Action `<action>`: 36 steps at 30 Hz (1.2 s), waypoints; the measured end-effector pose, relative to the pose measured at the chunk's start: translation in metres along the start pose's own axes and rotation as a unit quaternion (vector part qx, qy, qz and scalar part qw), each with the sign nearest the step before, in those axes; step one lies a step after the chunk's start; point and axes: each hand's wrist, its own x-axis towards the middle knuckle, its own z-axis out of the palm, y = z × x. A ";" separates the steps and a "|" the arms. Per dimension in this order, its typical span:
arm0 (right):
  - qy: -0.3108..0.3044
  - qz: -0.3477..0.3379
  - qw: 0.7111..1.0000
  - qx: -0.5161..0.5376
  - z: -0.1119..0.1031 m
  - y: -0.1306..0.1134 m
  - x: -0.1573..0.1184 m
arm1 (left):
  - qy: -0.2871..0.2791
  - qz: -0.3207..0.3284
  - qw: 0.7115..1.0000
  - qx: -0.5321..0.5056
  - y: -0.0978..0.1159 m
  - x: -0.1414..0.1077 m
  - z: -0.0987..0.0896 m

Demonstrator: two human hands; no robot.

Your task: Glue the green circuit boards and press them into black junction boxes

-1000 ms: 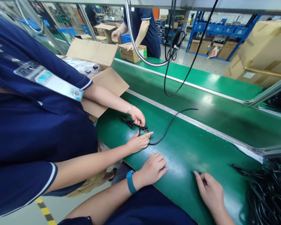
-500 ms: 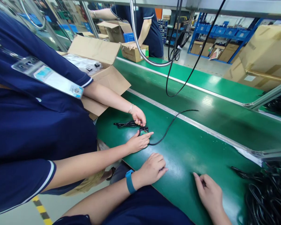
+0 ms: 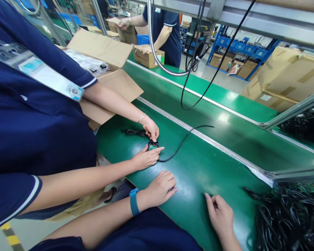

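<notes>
My left hand (image 3: 160,188), with a teal watch band (image 3: 134,201) at the wrist, rests on the green work surface (image 3: 191,174) with its fingers curled under and nothing visible in it. Apart from it, my right hand (image 3: 221,212) lies on its side, loosely closed, no object showing. Beyond my left hand, a co-worker's hand (image 3: 146,157) steadies a small black housing with a green circuit board (image 3: 153,146). The co-worker's other hand (image 3: 152,129) pinches at its upper edge. A black cable (image 3: 178,148) curves away from the housing; a bundled cable (image 3: 134,132) lies on its other side.
A heap of black cables (image 3: 290,216) lies right of my right hand. An open cardboard box (image 3: 120,89) stands beside the co-worker. A metal rail (image 3: 178,125) crosses the bench, and a loose black cable (image 3: 183,101) hangs above. Another person handles a small carton (image 3: 148,57) at the back.
The whole view has shifted, so things appear further left. The co-worker's upper hand has tilted down, its fingertips now on the housing's edge. My own hands keep their pose.
</notes>
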 end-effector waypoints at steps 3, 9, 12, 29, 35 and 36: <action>-0.001 0.002 1.000 0.000 0.001 0.002 -0.002 | -0.004 0.002 1.000 0.002 -0.001 0.000 0.001; -0.002 0.004 1.000 -0.001 0.005 0.003 -0.004 | -0.010 0.005 1.000 -0.003 -0.002 0.000 0.000; -0.004 0.007 1.000 0.001 0.004 0.002 -0.003 | -0.008 0.004 1.000 -0.008 -0.002 0.001 -0.001; -0.014 0.014 1.000 0.000 0.002 0.000 -0.002 | -0.012 -0.005 1.000 -0.012 0.000 0.001 -0.003; -0.016 0.016 1.000 -0.001 0.002 0.001 -0.002 | -0.010 -0.004 1.000 -0.011 0.000 0.001 -0.002; -0.015 0.014 1.000 0.000 0.002 0.001 -0.002 | -0.010 -0.004 1.000 -0.011 0.000 0.001 -0.002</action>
